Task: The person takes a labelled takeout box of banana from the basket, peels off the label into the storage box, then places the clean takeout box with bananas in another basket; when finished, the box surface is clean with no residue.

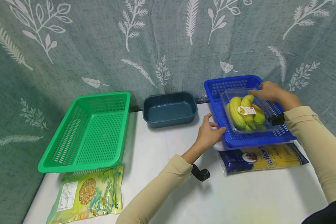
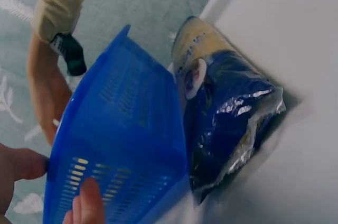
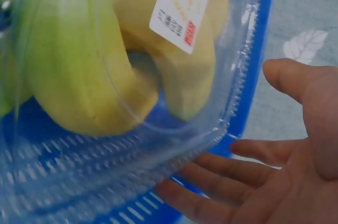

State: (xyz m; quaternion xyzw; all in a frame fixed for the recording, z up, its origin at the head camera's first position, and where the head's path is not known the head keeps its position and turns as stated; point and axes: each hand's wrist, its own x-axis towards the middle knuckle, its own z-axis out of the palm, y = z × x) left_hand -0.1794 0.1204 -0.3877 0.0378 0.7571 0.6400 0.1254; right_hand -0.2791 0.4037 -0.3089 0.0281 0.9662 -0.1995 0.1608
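Loosely splayed, left grip (image 1: 208, 134) at slotted blue plastic basket (image 1: 252, 143), right grip (image 1: 272, 92) straight-fingered by clear, ridged banana box (image 1: 264, 109)

Left of the left hand (image 1: 208, 133) are a tub (image 1: 170, 121), green basket (image 1: 102, 133) and printed pouch (image 1: 100, 197). Right of that hand lies packaged pasta (image 1: 261, 158).

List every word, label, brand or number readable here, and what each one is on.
"ankara" (ending unclear): the blue-and-yellow packet.
White sticker on the clear box of bananas: print too small and blurred to read.
White panel on the green packet: print too small to read.
Nothing else is legible.
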